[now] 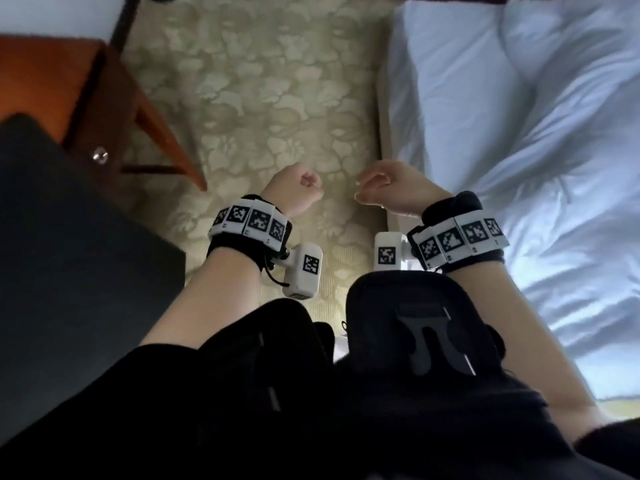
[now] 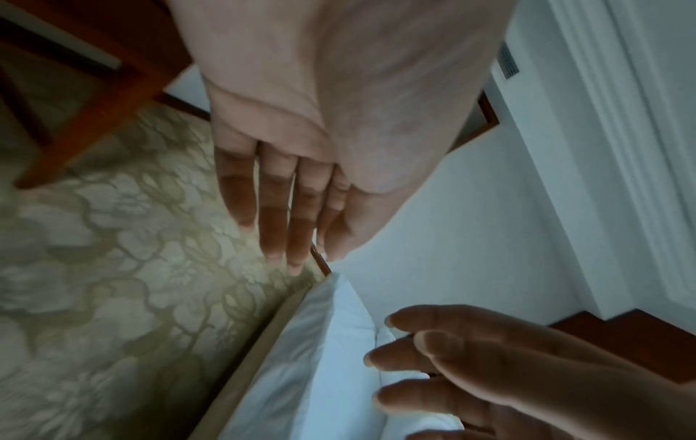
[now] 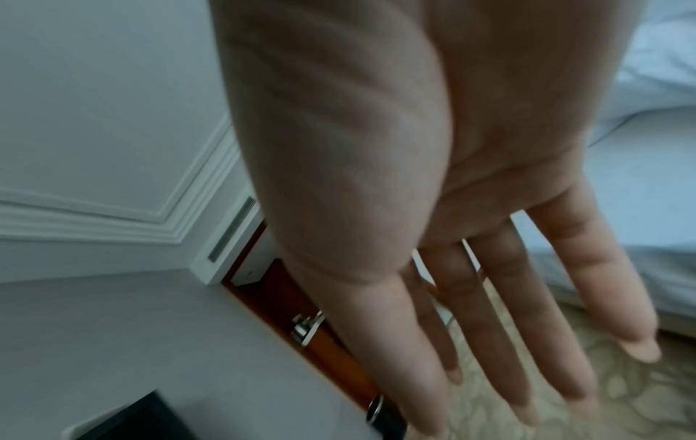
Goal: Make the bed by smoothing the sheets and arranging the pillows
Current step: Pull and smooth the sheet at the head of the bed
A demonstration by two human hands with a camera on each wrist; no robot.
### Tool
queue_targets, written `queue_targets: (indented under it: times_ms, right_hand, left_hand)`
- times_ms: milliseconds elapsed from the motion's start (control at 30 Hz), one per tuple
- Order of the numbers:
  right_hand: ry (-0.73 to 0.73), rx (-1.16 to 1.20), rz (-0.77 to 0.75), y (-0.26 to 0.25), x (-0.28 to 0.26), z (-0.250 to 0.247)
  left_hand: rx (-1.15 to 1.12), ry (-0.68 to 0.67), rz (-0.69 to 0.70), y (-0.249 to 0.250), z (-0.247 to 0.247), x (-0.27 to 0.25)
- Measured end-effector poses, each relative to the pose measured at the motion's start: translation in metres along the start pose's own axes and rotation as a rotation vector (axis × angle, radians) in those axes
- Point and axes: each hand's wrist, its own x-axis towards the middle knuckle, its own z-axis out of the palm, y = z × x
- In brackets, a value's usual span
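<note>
- The floor is a beige carpet [image 1: 263,81] with a flower pattern; a red-brown wooden table [image 1: 52,84] stands at the left, white panelled walls [image 3: 94,119] behind.
- The bed [image 1: 554,168] with its wrinkled white sheets lies at the right. Two pillows [image 1: 467,81] are at its head.
- Both hands hang over the carpet beside the bed edge and hold nothing.
- The left hand [image 1: 296,192] has loosely extended fingers [image 2: 271,220].
- The right hand [image 1: 391,188] has relaxed, spread fingers [image 3: 527,342], nearest to the mattress side.
</note>
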Motion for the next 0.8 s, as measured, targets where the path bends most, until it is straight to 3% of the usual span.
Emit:
queue_targets:
  times_ms: [233, 433, 633, 800]
  right_hand:
    - [0.223, 0.115, 0.26, 0.022, 0.006, -0.021]
    - [0.369, 0.245, 0.425, 0.058, 0.022, -0.048]
    - [0.455, 0.354, 0.517, 0.103, 0.077, -0.096]
    - [0.482, 0.359, 0.567, 0.127, 0.141, -0.162]
  left_hand:
    - [-0.11, -0.127, 0.154, 0.024, 0.01, 0.066]
    - [-0.063, -0.319, 0.227, 0.059, 0.042, 0.139]
    - [0.056, -0.476, 0.302, 0.115, 0.075, 0.236]
    - [0.137, -0.515, 0.313, 0.17, 0.09, 0.326]
